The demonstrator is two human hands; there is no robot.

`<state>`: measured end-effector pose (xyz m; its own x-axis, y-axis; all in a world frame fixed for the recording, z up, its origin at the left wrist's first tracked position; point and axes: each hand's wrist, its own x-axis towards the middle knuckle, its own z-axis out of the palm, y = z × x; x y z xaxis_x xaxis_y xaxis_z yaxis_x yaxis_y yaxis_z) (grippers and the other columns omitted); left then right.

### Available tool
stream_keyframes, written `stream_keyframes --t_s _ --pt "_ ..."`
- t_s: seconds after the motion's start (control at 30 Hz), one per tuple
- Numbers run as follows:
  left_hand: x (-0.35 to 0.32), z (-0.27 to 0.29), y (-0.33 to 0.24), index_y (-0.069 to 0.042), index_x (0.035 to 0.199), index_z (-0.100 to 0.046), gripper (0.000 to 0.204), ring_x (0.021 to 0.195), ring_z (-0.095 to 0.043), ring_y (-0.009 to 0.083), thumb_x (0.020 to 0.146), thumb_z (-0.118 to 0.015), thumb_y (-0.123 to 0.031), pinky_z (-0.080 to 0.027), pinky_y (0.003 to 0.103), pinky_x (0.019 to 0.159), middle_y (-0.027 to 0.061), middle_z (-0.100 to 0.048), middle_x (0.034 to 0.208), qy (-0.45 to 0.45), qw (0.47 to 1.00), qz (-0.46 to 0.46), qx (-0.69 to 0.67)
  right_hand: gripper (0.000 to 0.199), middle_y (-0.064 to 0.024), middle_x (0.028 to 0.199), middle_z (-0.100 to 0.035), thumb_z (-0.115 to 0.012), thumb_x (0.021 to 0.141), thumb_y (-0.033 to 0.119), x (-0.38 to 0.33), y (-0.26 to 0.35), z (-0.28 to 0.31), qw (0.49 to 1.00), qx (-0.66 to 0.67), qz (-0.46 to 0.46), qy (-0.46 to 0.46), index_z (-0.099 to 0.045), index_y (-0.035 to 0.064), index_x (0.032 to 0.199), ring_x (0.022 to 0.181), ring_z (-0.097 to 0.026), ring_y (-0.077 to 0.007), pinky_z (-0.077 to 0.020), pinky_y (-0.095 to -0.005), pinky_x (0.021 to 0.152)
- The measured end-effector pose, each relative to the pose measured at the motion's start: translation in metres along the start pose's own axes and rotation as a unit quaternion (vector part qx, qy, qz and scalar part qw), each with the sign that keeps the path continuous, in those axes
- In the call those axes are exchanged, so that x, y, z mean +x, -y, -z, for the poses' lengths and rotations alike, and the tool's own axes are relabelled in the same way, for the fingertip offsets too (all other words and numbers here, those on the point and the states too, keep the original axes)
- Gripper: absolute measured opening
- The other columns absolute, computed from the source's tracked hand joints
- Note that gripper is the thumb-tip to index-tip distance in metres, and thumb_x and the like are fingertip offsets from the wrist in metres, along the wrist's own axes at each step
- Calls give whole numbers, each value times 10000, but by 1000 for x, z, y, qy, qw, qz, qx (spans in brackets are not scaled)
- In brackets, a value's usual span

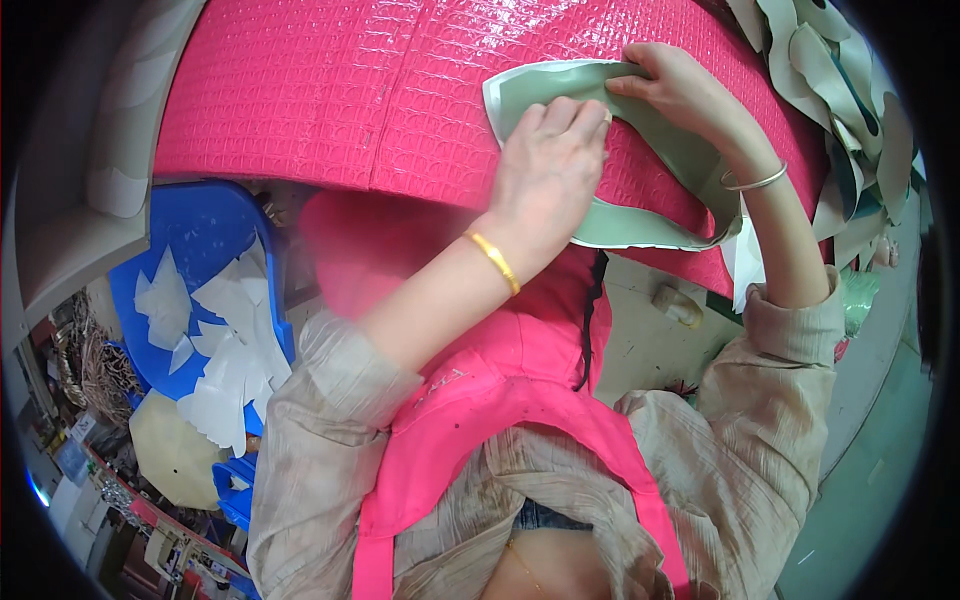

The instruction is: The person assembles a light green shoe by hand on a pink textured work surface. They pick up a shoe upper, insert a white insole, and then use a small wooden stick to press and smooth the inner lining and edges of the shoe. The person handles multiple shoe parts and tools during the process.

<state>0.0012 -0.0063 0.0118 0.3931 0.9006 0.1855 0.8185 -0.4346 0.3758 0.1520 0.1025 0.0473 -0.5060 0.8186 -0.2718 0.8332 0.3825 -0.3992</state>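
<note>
A pale green, U-shaped, leather-like piece (650,222) with white edges lies curved over the pink, embossed work surface (290,100). My left hand (550,165), with a gold bracelet at its wrist, has its fingers curled down on the piece near its far left end; its fingertips are partly hidden. My right hand (690,95), wearing a silver bangle, pinches the far edge of the same piece between thumb and fingers. Below the right wrist a white backing sheet (743,262) hangs by the surface's near edge.
Torn white paper scraps (235,320) fill and overhang a blue bin (215,215) at the left. Several pale green cut pieces (825,75) are heaped at the far right. A grey panel (110,200) borders the left side. My pink apron (500,430) meets the work surface's near edge.
</note>
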Motion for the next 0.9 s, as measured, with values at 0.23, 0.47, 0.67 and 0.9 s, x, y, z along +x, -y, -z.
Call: stream_keyframes --t_s 0.23,0.47,0.67,0.9 --pt "5 -17 3 29 1017 -579 324 942 -497 207 749 -600 -151 -430 315 863 77 -521 1015 -104 993 -56 2 288 -170 654 -494 -660 756 209 -1 -19 -8 999 44 8 -30 -534 -46 797 616 -480 -249 -396 -368 582" --pt "10 -22 14 32 1019 -574 326 927 -500 204 747 -603 -145 -444 303 835 69 -523 1004 -130 986 -101 -18 358 -187 830 -600 -697 688 94 -20 -23 -1 993 93 63 -39 -531 -18 986 777 -589 -305 -462 -335 712" --pt "13 -22 7 -27 1080 -562 330 1018 -487 218 781 -577 -165 -436 298 874 74 -512 1083 -94 984 -119 94 364 -188 858 -611 -690 699 102 -25 -21 -10 993 68 44 -82 -528 -5 1007 825 -597 -335 -463 -375 743" --pt "16 -22 5 -29 1131 -528 357 1095 -462 260 805 -557 -174 -384 372 969 85 -496 1178 -70 993 -99 3 499 -218 1134 -529 -645 777 126 -58 -30 1 988 25 27 -153 -427 31 1216 949 -570 -364 -445 -403 822"
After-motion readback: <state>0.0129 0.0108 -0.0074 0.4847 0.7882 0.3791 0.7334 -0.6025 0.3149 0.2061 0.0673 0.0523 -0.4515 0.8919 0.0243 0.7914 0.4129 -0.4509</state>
